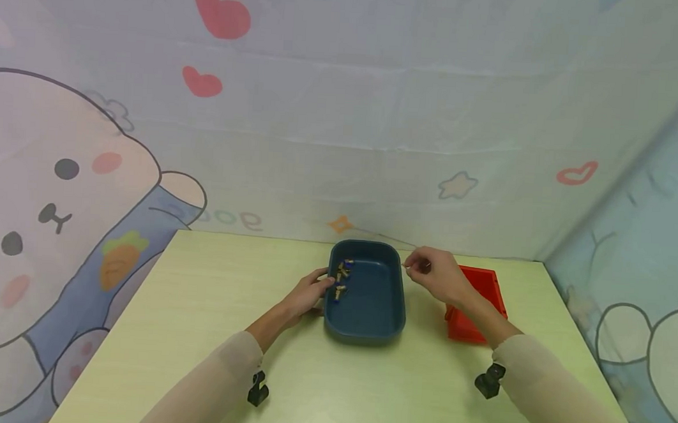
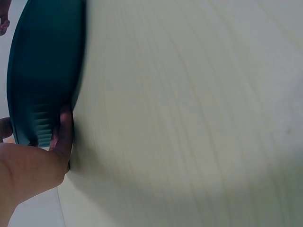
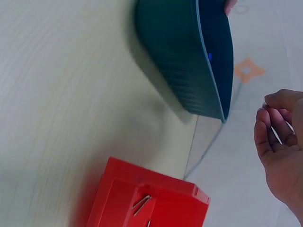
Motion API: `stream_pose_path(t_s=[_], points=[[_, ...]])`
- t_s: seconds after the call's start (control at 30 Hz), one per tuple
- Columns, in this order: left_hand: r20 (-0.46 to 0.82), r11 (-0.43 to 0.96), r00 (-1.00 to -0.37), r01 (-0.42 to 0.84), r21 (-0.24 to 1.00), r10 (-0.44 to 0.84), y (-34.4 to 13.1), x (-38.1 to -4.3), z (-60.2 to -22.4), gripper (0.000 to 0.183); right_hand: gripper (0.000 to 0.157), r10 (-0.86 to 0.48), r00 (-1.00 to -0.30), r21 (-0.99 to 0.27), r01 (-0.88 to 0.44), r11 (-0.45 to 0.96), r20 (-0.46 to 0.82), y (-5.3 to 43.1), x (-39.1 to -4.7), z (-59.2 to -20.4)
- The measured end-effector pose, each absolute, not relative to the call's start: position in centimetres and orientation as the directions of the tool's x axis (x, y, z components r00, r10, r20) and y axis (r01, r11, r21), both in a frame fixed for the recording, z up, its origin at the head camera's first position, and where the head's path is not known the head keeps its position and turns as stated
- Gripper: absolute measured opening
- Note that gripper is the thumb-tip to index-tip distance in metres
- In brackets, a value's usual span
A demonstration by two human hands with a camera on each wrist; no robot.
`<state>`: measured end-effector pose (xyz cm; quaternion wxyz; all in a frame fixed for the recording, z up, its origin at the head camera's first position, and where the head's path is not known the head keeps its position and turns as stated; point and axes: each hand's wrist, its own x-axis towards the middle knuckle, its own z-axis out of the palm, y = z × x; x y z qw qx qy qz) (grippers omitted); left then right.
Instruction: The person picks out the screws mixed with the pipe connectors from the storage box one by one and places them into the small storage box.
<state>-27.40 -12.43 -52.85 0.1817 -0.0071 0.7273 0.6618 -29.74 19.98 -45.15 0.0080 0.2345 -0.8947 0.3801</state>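
A dark blue-green plastic bin (image 1: 368, 321) stands in the middle of the table. My left hand (image 1: 308, 293) grips its left wall, thumb over the rim and fingers against the outside, as the left wrist view also shows at the bin's wall (image 2: 45, 71). Several small brass-coloured pieces with blue parts (image 1: 341, 275) lie along the bin's left side. Just beyond the right rim, my right hand (image 1: 436, 274) pinches a small silvery screw (image 3: 265, 105) between thumb and forefinger; the fingertips hide most of it.
A red plastic bin (image 1: 479, 289) stands to the right, partly under my right forearm. Inside it lie a few thin screws (image 3: 141, 203). A printed cloth (image 1: 320, 140) hangs behind the table's back edge.
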Motion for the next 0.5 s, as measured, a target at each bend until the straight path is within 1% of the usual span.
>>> stream_pose_path(t_s=[0.5], points=[[-0.278, 0.129, -0.933, -0.253, 0.959, 0.229, -12.4, -27.4, -53.0, 0.058, 0.009, -0.374, -0.907, -0.680, -0.399, 0.616, 0.193, 22.6, -29.7, -44.9]])
